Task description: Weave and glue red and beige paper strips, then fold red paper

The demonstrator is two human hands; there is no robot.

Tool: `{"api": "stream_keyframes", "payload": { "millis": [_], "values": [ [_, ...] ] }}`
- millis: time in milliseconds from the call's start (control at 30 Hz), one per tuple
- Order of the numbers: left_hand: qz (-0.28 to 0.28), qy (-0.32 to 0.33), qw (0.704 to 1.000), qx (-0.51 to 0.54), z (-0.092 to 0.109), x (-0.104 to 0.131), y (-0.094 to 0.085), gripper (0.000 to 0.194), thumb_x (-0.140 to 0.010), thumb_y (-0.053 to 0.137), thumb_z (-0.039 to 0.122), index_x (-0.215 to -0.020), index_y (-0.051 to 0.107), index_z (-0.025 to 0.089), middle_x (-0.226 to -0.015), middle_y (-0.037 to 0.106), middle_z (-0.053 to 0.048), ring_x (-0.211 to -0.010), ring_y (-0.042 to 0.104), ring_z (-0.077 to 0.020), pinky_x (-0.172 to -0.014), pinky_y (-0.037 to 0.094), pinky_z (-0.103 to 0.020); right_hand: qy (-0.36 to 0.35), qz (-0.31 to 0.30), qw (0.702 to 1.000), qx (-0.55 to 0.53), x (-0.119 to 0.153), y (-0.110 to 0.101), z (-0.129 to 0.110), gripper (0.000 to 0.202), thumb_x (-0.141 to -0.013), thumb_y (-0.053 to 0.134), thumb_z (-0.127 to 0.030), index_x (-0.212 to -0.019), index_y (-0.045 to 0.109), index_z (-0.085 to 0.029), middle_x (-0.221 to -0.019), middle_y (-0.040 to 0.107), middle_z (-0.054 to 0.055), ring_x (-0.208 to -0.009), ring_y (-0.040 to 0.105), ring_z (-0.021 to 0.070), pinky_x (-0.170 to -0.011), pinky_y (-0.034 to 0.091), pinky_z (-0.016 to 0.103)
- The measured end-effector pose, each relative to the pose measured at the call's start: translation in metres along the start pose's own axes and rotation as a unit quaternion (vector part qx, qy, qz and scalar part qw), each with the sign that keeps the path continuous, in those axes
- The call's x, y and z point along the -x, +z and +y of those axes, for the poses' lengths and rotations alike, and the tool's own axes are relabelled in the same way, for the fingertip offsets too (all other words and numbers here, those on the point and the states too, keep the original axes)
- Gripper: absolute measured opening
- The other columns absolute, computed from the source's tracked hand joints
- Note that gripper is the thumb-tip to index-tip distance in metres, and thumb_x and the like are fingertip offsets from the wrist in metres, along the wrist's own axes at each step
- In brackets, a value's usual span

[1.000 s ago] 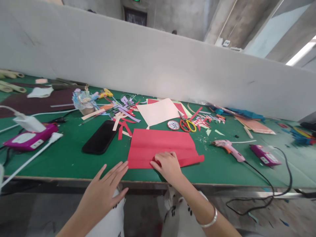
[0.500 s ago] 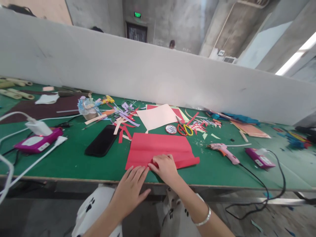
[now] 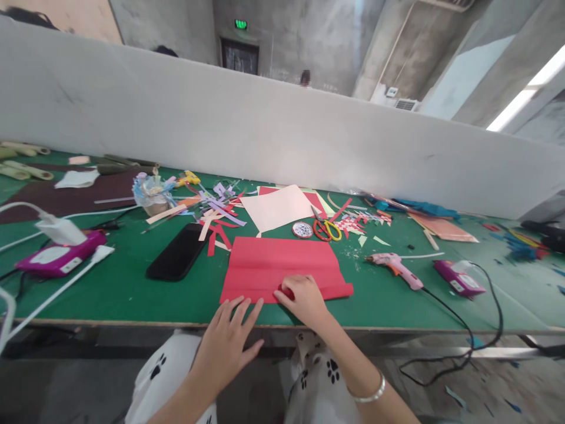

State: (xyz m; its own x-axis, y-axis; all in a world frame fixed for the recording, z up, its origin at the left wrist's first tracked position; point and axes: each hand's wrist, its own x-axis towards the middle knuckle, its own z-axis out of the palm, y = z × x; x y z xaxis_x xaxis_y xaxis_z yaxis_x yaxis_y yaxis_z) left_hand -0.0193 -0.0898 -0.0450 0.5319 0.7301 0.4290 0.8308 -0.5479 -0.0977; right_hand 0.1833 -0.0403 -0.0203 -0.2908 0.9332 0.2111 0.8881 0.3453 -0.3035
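Observation:
A sheet of red paper (image 3: 282, 254) lies creased on the green table (image 3: 176, 303) near its front edge. Its near edge is folded up, and at the right corner the fold stands like a narrow roll. My left hand (image 3: 227, 344) has its fingers spread, the tips resting on the paper's near left edge. With curled fingers and thumb, my right hand (image 3: 303, 301) grips the folded near edge right of the middle. Just beyond the paper are yellow-and-red scissors (image 3: 327, 228) and a round patterned tin (image 3: 302, 229).
A black phone (image 3: 179, 253) lies to the left, near a purple power strip (image 3: 62, 253) with white cables. On the right are a pink glue gun (image 3: 397, 268) and another purple power strip (image 3: 459, 278). Paper strips (image 3: 220, 209) and a pale pink sheet (image 3: 280, 207) lie farther back before a white partition (image 3: 265, 129).
My right hand has slid slightly right along the folded edge, still gripping it. My left hand has stayed near the left edge, its fingers more spread and farther from the right hand.

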Motion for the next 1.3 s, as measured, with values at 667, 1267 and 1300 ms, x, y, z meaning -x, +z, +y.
{"api": "stream_keyframes", "payload": {
  "millis": [667, 1267, 1300],
  "values": [
    [0.003, 0.034, 0.999, 0.012, 0.018, -0.011, -0.001, 0.047, -0.084, 0.039, 0.046, -0.124, 0.049, 0.023, -0.113, 0.059, -0.008, -0.102, 0.050, -0.0221, -0.099, 0.022, -0.041, -0.048, -0.015, 0.999, -0.004, 0.015, -0.010, -0.001, 0.015, -0.086, 0.047, -0.029, -0.075, 0.051, -0.020, -0.074, 0.061, -0.001, -0.073, 0.053, 0.0124, -0.070, 0.027, 0.024],
    [0.017, 0.004, 1.000, -0.003, 0.028, -0.018, -0.006, 0.040, -0.085, 0.040, 0.044, -0.120, 0.054, 0.030, -0.113, 0.060, -0.010, -0.100, 0.050, -0.0269, -0.094, 0.023, -0.053, 0.008, -0.016, 0.999, 0.035, 0.028, -0.015, 0.053, 0.023, -0.088, 0.045, -0.033, -0.071, 0.054, -0.020, -0.068, 0.061, -0.001, -0.065, 0.054, 0.0116, -0.066, 0.029, 0.024],
    [0.016, 0.004, 1.000, -0.003, 0.028, -0.019, -0.006, 0.040, -0.085, 0.040, 0.044, -0.120, 0.053, 0.030, -0.113, 0.060, -0.010, -0.100, 0.050, -0.0268, -0.093, 0.024, -0.053, 0.007, -0.016, 0.999, 0.040, 0.028, -0.015, 0.053, 0.023, -0.087, 0.045, -0.033, -0.070, 0.054, -0.020, -0.068, 0.061, -0.001, -0.065, 0.054, 0.0116, -0.066, 0.029, 0.024]
  ]
}}
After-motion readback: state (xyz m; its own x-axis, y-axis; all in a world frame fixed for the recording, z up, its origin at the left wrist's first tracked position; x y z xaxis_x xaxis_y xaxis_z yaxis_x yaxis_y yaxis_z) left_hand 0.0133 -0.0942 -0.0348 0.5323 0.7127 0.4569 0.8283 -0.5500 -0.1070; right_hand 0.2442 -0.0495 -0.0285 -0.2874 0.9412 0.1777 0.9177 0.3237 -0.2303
